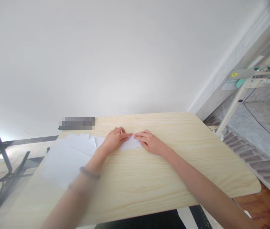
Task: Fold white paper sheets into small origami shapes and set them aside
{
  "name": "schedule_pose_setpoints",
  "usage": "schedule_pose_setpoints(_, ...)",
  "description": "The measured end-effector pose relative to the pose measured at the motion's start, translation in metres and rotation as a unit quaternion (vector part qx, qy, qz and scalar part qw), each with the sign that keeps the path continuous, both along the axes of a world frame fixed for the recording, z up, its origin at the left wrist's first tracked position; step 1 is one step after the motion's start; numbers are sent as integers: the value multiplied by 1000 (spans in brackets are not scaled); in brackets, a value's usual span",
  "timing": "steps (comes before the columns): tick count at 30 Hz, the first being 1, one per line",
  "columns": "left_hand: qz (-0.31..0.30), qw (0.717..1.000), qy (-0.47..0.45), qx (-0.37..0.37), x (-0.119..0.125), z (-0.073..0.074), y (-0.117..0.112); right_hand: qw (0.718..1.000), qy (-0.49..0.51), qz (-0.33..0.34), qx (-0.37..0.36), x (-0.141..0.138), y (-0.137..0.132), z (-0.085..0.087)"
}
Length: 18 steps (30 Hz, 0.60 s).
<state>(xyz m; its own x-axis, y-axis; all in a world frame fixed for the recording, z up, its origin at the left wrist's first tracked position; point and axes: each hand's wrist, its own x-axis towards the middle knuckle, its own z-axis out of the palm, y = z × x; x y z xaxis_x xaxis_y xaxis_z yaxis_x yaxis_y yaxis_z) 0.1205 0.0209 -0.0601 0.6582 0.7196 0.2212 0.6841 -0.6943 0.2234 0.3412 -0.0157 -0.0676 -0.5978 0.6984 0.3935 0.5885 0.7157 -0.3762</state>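
Note:
A small folded piece of white paper (131,145) lies on the light wood table (163,181), between my two hands. My left hand (114,139) is at its left side, thumb and index finger brought together at the paper's upper edge. From the right, my right hand (151,142) presses its closed fingertips on the paper's upper right corner. The fingertips of both hands almost meet at the top of the paper. Parts of the piece are hidden under the fingers. A dark beaded bracelet (89,172) is around my left wrist.
Several loose white sheets (61,156) overlap on the table's left side, partly behind my left forearm. A blurred-out dark object (77,123) lies at the back left edge. A white wall (125,63) rises behind the table. A white metal frame (232,108) stands at the right.

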Motion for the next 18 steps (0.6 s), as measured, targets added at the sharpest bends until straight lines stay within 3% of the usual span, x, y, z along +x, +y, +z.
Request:
schedule_pose_setpoints(10,29,999,18,-9,2,5,-3,1000,16,-17,0,3,-2,3)
schedule_pose_setpoints(18,95,993,-56,-38,18,2,-5,999,16,-40,6,2,-2,3)
